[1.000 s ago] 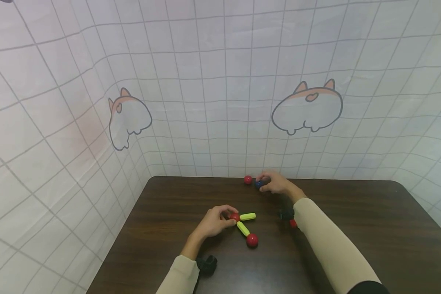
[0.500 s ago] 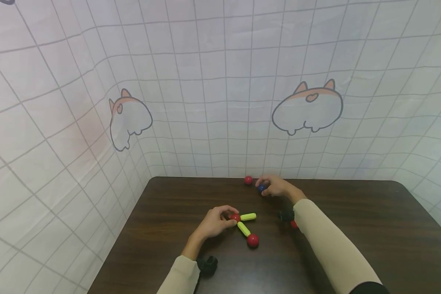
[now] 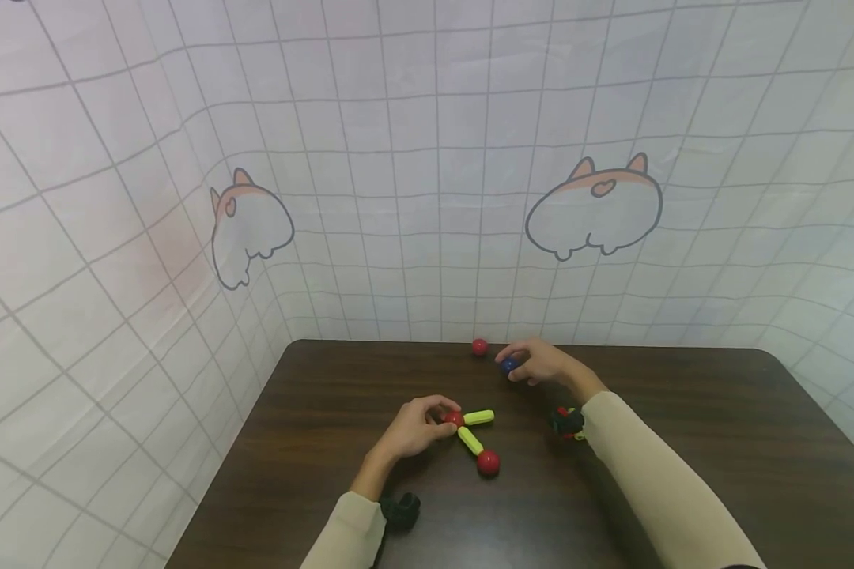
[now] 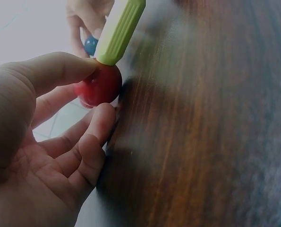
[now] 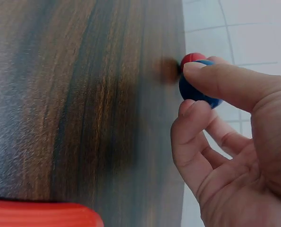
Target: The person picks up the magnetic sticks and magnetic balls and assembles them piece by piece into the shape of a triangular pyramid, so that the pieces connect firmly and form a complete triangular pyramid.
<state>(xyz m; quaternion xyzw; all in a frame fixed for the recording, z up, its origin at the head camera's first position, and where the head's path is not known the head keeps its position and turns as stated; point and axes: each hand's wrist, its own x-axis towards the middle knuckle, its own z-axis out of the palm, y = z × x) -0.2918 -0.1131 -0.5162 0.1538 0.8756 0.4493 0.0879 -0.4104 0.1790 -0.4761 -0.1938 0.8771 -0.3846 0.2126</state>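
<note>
In the head view, my left hand [image 3: 414,431] pinches a red ball [image 3: 455,420] at the corner of a small V-shaped piece. Two yellow-green ribbed rods [image 3: 479,417] spread from that ball. One of them ends in a second red ball [image 3: 489,463] nearer to me. The left wrist view shows the thumb on the gripped ball, beside the base of a rod. Farther back, my right hand [image 3: 544,362] holds a blue ball [image 3: 508,366] between thumb and fingers. The right wrist view shows that blue ball [image 5: 192,90] partly covered by the thumb.
A loose red ball [image 3: 480,347] lies at the far edge of the dark wooden table [image 3: 327,395], left of my right hand. Red and yellow pieces [image 3: 580,435] show partly behind the right wrist's black camera [image 3: 565,421]. A grid-patterned cloth [image 3: 398,237] hangs behind the table.
My right hand has drawn the blue ball slightly toward me and to the right. The right forearm has shifted right, showing more of the pieces beneath it. My left hand has stayed put.
</note>
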